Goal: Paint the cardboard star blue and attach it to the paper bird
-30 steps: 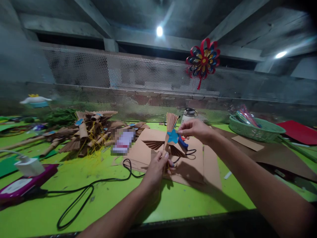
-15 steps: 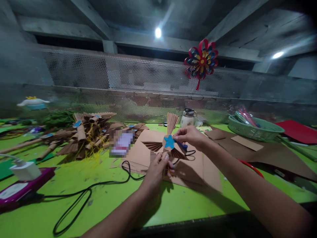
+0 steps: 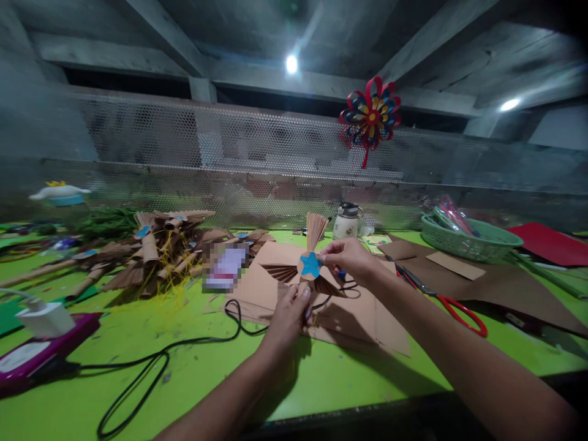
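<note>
A brown pleated-paper craft (image 3: pixel 315 229) with fanned wings and a blue star (image 3: pixel 311 265) on a round brown disc is held upright over the green table (image 3: pixel 193 367). My left hand (image 3: pixel 288 315) is closed around its lower stem. My right hand (image 3: pixel 346 258) pinches the right edge of the star disc. Under the craft lie flat brown card sheets (image 3: pixel 362 318), and a blue-handled tool (image 3: pixel 342 277) with a black cord sits just behind my right hand.
A pile of finished brown paper crafts (image 3: pixel 160 248) lies at the left. Red-handled scissors (image 3: pixel 452 306) rest at the right, near a green basket (image 3: pixel 468 236). A black cable (image 3: pixel 160 358) runs to a purple device (image 3: pixel 41 352). A white jar (image 3: pixel 346 222) stands behind, by the mesh fence (image 3: pixel 275 147).
The craft has come down a little, closer to the card sheets. My right hand's fingers shifted onto the star disc, and the red scissors at the right came into view.
</note>
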The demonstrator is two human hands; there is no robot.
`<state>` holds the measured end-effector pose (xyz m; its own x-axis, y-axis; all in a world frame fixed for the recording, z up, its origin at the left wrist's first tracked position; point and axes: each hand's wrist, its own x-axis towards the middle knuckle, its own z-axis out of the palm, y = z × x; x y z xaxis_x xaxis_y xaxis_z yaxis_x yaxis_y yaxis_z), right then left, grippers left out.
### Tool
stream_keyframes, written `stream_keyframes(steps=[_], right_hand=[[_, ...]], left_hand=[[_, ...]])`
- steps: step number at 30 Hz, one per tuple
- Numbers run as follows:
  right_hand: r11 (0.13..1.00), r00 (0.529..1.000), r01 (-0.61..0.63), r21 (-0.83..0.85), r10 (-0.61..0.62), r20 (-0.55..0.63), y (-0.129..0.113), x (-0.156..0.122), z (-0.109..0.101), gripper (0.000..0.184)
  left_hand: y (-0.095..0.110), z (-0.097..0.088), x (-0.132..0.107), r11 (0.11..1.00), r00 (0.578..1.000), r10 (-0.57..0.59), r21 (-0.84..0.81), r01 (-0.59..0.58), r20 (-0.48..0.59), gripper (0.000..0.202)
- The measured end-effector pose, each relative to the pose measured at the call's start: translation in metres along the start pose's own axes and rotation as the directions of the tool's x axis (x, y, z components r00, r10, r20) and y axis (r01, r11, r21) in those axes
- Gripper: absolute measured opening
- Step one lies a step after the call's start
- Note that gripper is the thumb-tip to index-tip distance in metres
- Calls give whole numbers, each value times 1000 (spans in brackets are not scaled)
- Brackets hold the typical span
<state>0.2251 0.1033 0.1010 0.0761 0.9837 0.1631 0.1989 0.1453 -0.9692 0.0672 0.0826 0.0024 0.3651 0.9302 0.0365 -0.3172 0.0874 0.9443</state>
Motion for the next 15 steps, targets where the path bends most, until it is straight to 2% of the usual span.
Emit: stream_keyframes(steps=[9,15], right_hand=[[990,998,-53,132,57,-26,16,2,6,12],[981,996,-75,179,84,-41,17,-1,13,10]], left_hand=[[5,4,-6,998,993,30,52,-24,-111,46],[8,1,-2,997,990,19,73,-9,-142,44]])
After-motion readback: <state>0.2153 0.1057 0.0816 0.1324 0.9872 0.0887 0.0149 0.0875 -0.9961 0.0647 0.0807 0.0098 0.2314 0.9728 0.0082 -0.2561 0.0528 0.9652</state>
